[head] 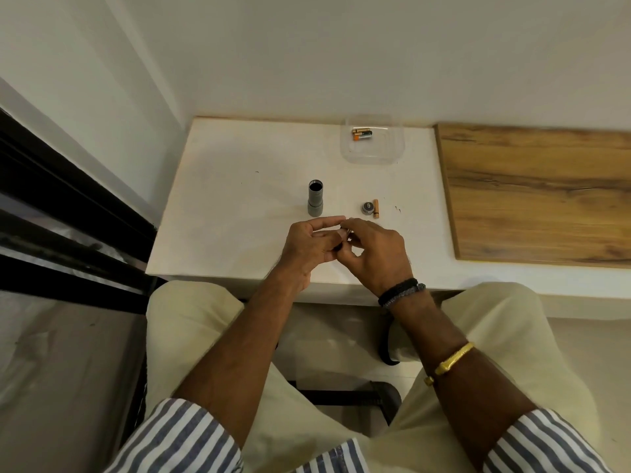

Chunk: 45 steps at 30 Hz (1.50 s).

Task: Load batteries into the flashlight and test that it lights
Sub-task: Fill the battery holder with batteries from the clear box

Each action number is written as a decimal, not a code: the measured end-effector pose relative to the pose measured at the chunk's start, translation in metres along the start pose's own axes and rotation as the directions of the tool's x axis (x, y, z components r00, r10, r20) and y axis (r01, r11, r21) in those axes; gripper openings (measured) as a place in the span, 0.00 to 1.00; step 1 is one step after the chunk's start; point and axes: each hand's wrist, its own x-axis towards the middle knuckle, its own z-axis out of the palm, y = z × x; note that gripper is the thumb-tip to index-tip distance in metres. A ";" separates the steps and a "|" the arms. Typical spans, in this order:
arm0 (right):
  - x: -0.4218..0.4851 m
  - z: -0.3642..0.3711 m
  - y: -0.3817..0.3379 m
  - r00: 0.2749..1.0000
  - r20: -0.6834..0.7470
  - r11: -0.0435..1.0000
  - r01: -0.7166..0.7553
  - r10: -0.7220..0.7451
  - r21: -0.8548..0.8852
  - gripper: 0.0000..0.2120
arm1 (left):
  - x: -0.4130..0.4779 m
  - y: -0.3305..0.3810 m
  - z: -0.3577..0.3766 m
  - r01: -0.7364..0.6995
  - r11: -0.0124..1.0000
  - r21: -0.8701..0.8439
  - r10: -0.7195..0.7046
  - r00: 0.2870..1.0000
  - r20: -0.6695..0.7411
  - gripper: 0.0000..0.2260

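White table (239, 186): no writing readable on batteries (362, 134).

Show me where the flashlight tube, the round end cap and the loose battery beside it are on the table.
flashlight tube (315, 199): head view, middle of its grey upright body.
round end cap (367, 207): head view, centre of its top face.
loose battery (376, 208): head view, middle of its gold casing.

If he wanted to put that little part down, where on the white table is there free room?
The widest bare patch is the table's left part, left of the upright flashlight body. Another lies between that body and the clear tray. It is crowded by the cap and loose battery, just beyond his right hand.
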 end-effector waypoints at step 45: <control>0.000 0.004 0.011 0.994 -0.038 0.995 0.103 -0.102 0.018 0.11 | 0.000 0.006 -0.005 0.061 0.998 0.002 -0.061 0.998 -0.026 0.15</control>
